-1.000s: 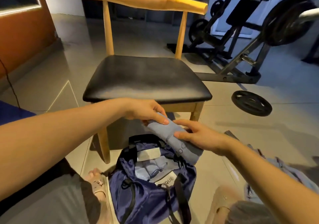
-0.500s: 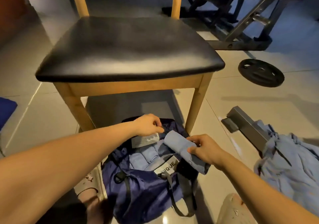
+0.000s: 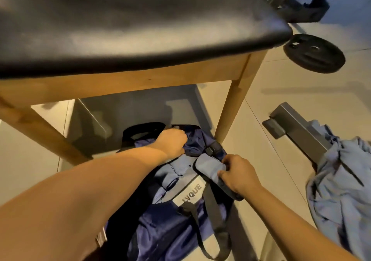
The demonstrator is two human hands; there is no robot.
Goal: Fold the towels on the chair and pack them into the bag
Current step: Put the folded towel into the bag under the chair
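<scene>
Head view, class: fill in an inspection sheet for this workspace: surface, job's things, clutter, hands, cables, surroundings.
Surface: tiled floor; the chair stands on it.
Job's things: open bag on the floor, folded towels inside; rolled towel at its mouth.
Clutter: plate, bar, blue cloth.
Hands: left hand grips the bag's rim; right hand grips the rolled towel.
Cables: nothing seen.
Surroundings: gym frame behind the chair.

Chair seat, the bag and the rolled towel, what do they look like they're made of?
The chair seat looks like black leather or vinyl: smooth, with a soft sheen and broad highlights. The bag seems a thin navy synthetic, perhaps nylon or satin-like polyester: glossy and finely crinkled. The rolled towel is soft, matte blue-grey cloth; its weave is too small to tell.
</scene>
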